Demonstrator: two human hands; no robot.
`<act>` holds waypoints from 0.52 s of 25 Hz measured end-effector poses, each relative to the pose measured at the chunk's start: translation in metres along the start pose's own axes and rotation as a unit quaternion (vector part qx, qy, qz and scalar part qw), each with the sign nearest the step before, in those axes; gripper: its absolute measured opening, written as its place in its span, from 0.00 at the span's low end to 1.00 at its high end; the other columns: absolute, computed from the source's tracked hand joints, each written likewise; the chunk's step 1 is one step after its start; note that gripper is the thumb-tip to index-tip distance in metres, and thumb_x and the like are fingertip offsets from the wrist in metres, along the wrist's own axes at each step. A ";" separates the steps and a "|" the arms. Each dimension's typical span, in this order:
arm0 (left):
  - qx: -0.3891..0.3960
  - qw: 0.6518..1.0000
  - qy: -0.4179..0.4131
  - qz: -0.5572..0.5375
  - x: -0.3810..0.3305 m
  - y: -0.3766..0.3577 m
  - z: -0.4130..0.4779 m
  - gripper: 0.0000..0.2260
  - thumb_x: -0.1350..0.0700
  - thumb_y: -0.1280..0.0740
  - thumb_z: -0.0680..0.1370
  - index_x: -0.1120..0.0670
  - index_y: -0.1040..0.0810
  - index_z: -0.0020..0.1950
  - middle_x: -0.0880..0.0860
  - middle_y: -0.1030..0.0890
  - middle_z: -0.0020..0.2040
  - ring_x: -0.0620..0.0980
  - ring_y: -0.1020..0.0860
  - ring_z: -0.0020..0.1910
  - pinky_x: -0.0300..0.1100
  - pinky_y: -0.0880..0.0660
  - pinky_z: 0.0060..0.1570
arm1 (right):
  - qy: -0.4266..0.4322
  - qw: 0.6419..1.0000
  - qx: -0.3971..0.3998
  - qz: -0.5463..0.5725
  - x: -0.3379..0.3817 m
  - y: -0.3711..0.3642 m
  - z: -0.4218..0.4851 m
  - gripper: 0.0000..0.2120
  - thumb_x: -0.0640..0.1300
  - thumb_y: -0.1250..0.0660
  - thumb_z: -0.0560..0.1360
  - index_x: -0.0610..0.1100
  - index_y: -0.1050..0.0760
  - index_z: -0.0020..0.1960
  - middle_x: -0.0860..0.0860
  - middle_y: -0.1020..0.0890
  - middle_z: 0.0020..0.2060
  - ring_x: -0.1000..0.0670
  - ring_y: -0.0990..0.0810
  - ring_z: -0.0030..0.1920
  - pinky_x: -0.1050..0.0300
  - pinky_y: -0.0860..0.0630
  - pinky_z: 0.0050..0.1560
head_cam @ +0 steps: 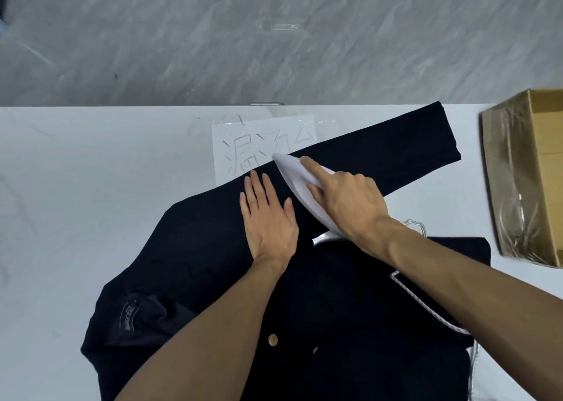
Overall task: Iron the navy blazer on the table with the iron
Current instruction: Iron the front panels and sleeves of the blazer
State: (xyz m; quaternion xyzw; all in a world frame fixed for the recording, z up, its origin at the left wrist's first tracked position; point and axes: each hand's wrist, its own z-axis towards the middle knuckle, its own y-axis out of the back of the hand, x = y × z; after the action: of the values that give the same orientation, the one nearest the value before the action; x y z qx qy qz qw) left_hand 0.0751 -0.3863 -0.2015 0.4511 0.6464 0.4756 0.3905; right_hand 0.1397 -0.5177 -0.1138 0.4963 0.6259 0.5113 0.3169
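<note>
**Iron on the sleeve, one hand flat beside it**

A navy blazer [335,294] lies spread on the white table [91,187]. Its body is at the near edge, in the middle. One sleeve [396,151] reaches out toward the far right corner, and its cuff ends close to the far edge.

The white iron [294,172] sits on this sleeve, about halfway along. Its pointed tip is at the sleeve's far side.

The right hand [350,199] grips the iron from above. Its pointer finger lies straight along the top, toward the tip. The other fingers seem to curl round the handle, but the hand hides the handle.

The left hand [268,218] lies flat on the sleeve just left of the iron. Its fingers are straight and a little spread, and it presses the cloth down.

A silver and white cord [426,306] runs over the blazer on the right, under the right arm. A gold button [273,339] shows near the left arm. A label [129,315] shows on the blazer's left part.

A sheet of paper [240,135] with big hand-drawn marks lies by the far edge, partly under the sleeve. A cardboard box [545,172] with clear plastic on it stands at the right edge. Past the far edge is a grey floor [274,35].
</note>
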 end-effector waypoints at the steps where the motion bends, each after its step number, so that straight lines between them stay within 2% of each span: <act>1: -0.001 1.000 0.000 0.002 0.001 0.000 0.000 0.30 0.44 0.58 0.84 0.61 0.52 0.80 0.61 0.51 0.81 0.56 0.54 0.80 0.53 0.53 0.79 | -0.005 1.000 -0.008 -0.005 -0.009 0.001 0.001 0.21 0.54 0.48 0.82 0.58 0.44 0.75 0.48 0.30 0.27 0.41 0.30 0.26 0.53 0.37 0.30; 8: -0.008 1.000 -0.006 0.005 0.000 -0.001 0.000 0.32 0.40 0.57 0.83 0.59 0.52 0.81 0.62 0.50 0.80 0.58 0.52 0.80 0.54 0.52 0.78 | -0.100 0.993 -0.044 0.037 -0.075 0.014 0.013 0.19 0.55 0.48 0.82 0.56 0.40 0.72 0.44 0.27 0.30 0.41 0.34 0.30 0.50 0.36 0.35; 11: -0.009 1.000 -0.006 0.003 0.000 0.000 0.000 0.31 0.40 0.57 0.83 0.58 0.51 0.81 0.62 0.49 0.80 0.58 0.52 0.80 0.54 0.51 0.78 | -0.065 0.996 -0.023 0.056 -0.061 0.016 0.012 0.20 0.55 0.47 0.82 0.59 0.42 0.73 0.40 0.21 0.36 0.36 0.26 0.34 0.51 0.36 0.36; 13: -0.008 1.000 -0.008 0.002 -0.001 -0.001 0.001 0.31 0.41 0.57 0.83 0.58 0.51 0.81 0.62 0.50 0.80 0.58 0.53 0.80 0.54 0.52 0.78 | -0.016 0.999 0.007 0.046 -0.034 0.009 0.008 0.22 0.54 0.47 0.81 0.60 0.45 0.74 0.43 0.21 0.35 0.37 0.23 0.35 0.51 0.36 0.36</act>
State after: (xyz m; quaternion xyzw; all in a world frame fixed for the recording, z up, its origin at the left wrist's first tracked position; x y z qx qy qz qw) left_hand 0.0759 -0.3874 -0.2023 0.4532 0.6387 0.4774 0.3985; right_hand 0.1597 -0.5474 -0.1110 0.5346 0.6015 0.5127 0.2993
